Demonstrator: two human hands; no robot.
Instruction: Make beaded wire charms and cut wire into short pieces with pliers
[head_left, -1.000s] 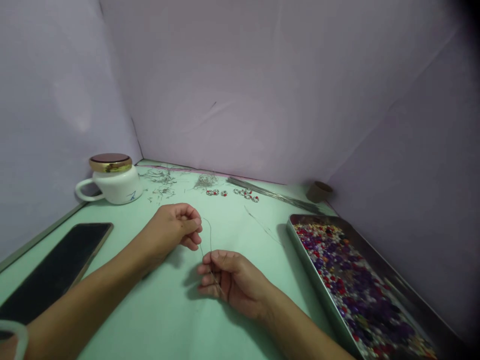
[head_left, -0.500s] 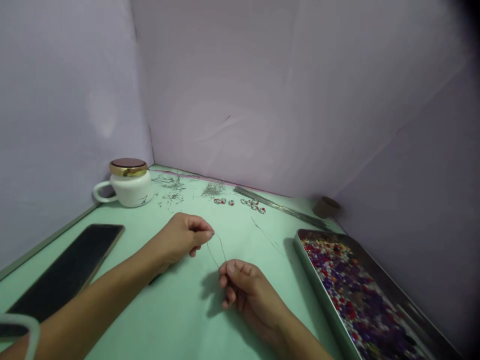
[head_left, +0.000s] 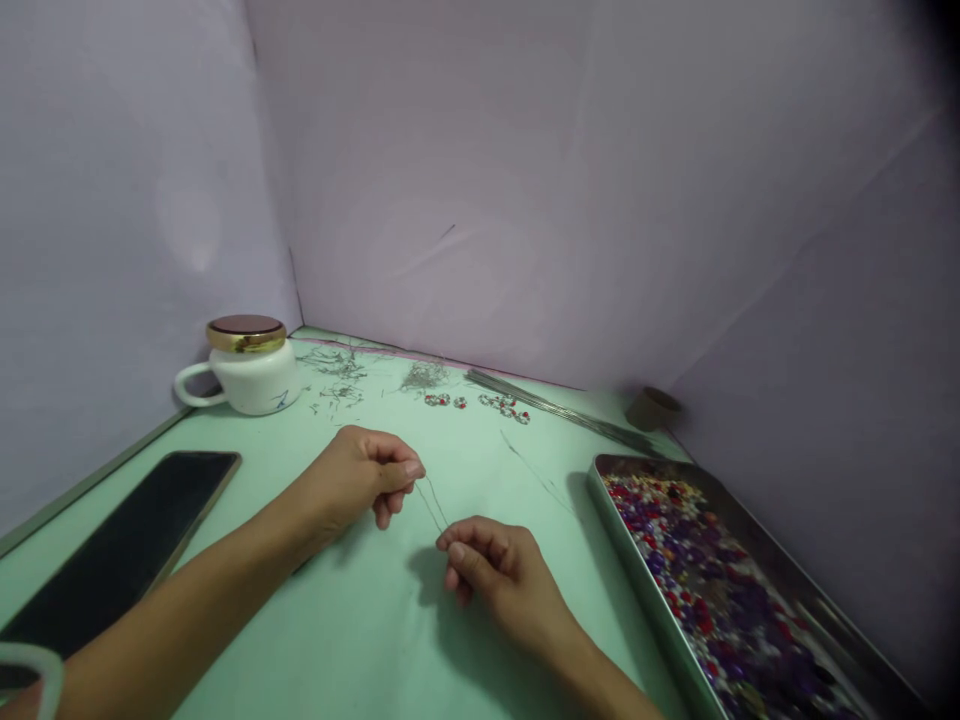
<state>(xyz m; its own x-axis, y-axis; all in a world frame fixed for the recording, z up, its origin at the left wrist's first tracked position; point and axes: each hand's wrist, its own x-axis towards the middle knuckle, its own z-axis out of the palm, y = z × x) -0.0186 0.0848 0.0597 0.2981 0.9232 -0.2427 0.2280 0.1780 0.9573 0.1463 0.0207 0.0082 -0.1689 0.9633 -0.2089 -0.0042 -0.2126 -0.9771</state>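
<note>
A thin wire (head_left: 435,503) spans the gap between my two hands, its two strands running close together. My left hand (head_left: 375,475) pinches its upper end between thumb and index finger, the other fingers curled. Lower and to the right, my right hand (head_left: 499,575) pinches the opposite end of the strands. Beyond my hands lie small rings with red beads (head_left: 506,405) and a tangle of fine wire pieces (head_left: 424,375). A loose thin wire (head_left: 536,473) rests on the green table to the right of my hands.
A metal tray (head_left: 637,590) of mixed beads stands at the right. Long straight wires (head_left: 562,412) lie near the back wall, by a brown round object (head_left: 652,409). At the left are a lidded white mug (head_left: 259,380) and a dark phone (head_left: 127,540).
The two wire strands between my hands are closer together, where they bowed apart before. My right hand's fingers have shifted slightly on the wire. The view has moved a little.
</note>
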